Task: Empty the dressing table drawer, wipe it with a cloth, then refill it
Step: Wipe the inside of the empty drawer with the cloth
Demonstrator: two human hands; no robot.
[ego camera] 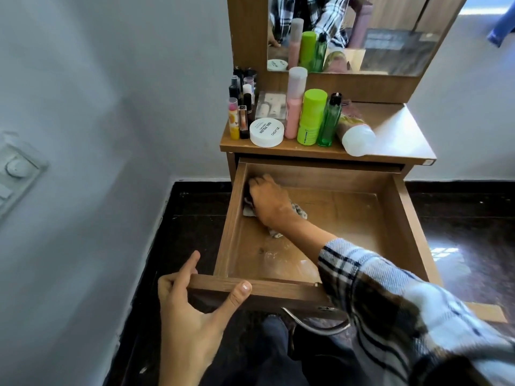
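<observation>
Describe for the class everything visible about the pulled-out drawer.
The drawer is brown wood-look board, pulled far out under the tabletop. No cosmetics lie inside; its floor shows pale smudges. The right hand presses a patterned cloth into its far left corner. The left hand grips its front edge. A curved metal handle hangs below.

A pale grey-white wall fills the left side and runs behind the furniture to the right. A white switch plate with a round dial is mounted on it at the far left. The floor is dark, glossy tile, with a black skirting strip where it meets the wall, and a bright window reflection lies on it at the right. A wood-framed mirror stands against the back wall, showing wooden wardrobe panels. Blue fabric hangs at the top right corner.
</observation>
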